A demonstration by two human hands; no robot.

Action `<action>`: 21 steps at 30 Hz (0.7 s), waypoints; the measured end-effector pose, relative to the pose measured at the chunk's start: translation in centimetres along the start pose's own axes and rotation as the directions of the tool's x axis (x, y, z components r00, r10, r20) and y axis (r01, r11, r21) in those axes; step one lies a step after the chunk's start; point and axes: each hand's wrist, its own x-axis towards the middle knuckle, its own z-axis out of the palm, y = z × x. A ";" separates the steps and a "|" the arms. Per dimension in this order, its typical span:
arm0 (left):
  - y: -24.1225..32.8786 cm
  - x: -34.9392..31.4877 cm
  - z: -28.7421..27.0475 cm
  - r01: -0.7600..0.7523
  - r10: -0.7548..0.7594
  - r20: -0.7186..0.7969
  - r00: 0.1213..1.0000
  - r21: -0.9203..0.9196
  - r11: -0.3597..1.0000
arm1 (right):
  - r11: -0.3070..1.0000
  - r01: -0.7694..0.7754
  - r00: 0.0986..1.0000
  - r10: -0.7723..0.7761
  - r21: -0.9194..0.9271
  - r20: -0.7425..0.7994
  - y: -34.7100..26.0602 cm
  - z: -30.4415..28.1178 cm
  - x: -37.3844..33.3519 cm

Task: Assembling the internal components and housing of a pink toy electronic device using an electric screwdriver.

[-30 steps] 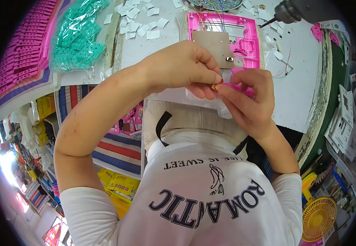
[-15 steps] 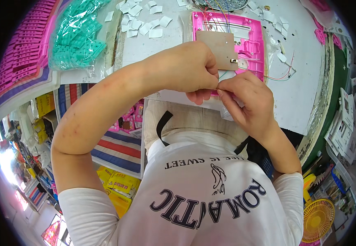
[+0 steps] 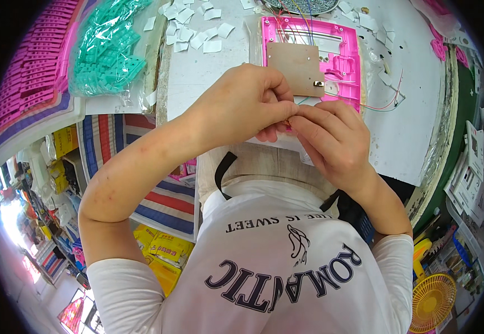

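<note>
The left hand (image 3: pixel 247 103) and right hand (image 3: pixel 336 136) meet over the near edge of the table (image 3: pixel 395 142), fingertips pinched together on a small brownish bit (image 3: pixel 287 123) that is mostly hidden, so its kind cannot be told. Just beyond lies the pink case (image 3: pixel 355 61), its near side partly covered by the fingers; the left knuckles also block the near left corner of the board (image 3: pixel 292 67) resting on it. Wires (image 3: pixel 311 25) rise from the board's far side toward a tray (image 3: pixel 303 5) of small metal pieces. White scraps (image 3: pixel 212 46) lie left of the case, and a bag (image 3: pixel 108 50) of green parts is farther left, beside stacked pink strips (image 3: pixel 33 61). Loose leads (image 3: pixel 401 89) trail out to the right. Below table level are yellow packets (image 3: pixel 167 247) at left and a yellow fan (image 3: pixel 432 295) at right.
</note>
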 end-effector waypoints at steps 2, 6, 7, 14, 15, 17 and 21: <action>0.7 -0.3 0.1 -0.029 0.032 -0.026 0.999 0.101 0.994 | 1.000 0.011 1.000 -0.011 -0.019 -0.012 0.2 -0.1 -0.1; -0.3 -0.3 0.8 -0.357 0.464 -0.153 0.873 0.447 0.820 | 0.997 0.020 0.999 -0.023 -0.071 -0.039 0.7 -0.1 0.1; -0.5 -0.3 0.9 -0.371 0.500 -0.178 0.847 0.475 0.798 | 0.996 0.025 0.999 -0.028 -0.085 -0.044 0.9 -0.1 0.3; -3.4 0.3 1.0 -0.496 0.707 -0.252 0.661 0.561 0.663 | 0.989 0.100 0.993 -0.093 -0.108 0.073 1.5 -0.1 1.4; -4.0 0.5 1.1 -0.512 0.749 -0.240 0.618 0.600 0.615 | 0.989 0.100 0.991 -0.089 -0.108 0.098 1.6 0.0 1.4; -4.8 0.8 1.4 -0.533 0.790 -0.252 0.559 0.620 0.575 | 0.987 0.103 0.986 -0.085 -0.122 0.143 1.5 0.1 1.6; -5.3 1.1 1.7 -0.554 0.811 -0.267 0.520 0.618 0.558 | 0.976 0.145 0.973 -0.110 -0.165 0.203 1.3 -0.1 2.2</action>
